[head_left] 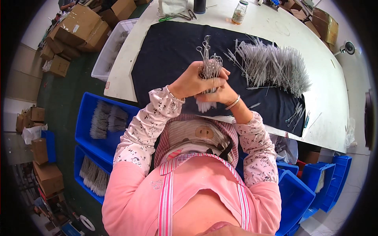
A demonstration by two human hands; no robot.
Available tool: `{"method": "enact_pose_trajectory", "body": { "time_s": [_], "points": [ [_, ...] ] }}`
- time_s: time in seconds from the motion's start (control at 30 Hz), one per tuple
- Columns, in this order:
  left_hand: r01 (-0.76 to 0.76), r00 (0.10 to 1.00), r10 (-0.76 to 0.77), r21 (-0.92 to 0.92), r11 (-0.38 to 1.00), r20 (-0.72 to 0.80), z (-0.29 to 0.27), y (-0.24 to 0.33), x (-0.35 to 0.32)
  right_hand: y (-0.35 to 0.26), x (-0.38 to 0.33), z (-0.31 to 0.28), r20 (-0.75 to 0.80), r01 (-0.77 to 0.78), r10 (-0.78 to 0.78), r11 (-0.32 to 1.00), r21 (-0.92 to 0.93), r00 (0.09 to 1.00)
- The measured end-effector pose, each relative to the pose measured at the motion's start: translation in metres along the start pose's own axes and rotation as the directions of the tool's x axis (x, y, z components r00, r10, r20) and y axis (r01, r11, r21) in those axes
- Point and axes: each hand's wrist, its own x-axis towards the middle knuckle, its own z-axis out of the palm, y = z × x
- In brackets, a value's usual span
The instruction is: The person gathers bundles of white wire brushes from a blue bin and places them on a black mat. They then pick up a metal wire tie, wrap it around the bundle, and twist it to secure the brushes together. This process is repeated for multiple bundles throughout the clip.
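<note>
Above the near part of the black cloth (165,55), I hold a bundle of thin wire-handled brushes (212,67) upright. Their looped wire ends stick up above my fingers, and white bristles show below. My left hand (192,82) is closed around the bundle from the left, its thumb lying across the front. My right hand (221,94) wraps the same bundle lower down from the right; some of its fingers are hidden. To the right, a large heap of similar brushes (271,65) lies on the cloth, with a few loose brushes (296,115) near its right corner.
The white table (327,90) carries a glass jar (239,12), green-handled snips (169,17) and a dark cylinder (199,6) at the far side. Blue bins (84,118) with brushes stand at my left, more blue bins (295,196) at my right. Cardboard boxes (80,25) are stacked far left.
</note>
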Motion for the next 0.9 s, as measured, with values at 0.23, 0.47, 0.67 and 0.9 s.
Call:
{"method": "enact_pose_trajectory", "body": {
  "time_s": [0.23,0.47,0.67,0.9],
  "points": [
    [-0.105,0.985,0.130,0.194,0.975,-0.118,0.005,-0.038,0.009,-0.048,-0.001,-0.036,-0.237,0.436,-0.595,0.756,-0.488,0.768],
    [-0.329,0.911,0.361,0.178,0.927,-0.199,0.026,-0.113,0.017,-0.068,0.036,-0.010,0.329,0.481,-0.535,0.172,-0.859,0.778],
    [-0.279,0.831,0.522,0.668,0.690,-0.191,0.015,-0.126,0.021,-0.028,0.051,-0.019,0.316,0.405,-0.342,0.232,-0.884,0.885],
    [0.034,0.958,0.001,0.115,0.993,-0.287,0.016,-0.118,0.013,-0.019,0.061,-0.025,0.133,-0.047,0.107,0.918,-0.393,0.985]
  ]
}}
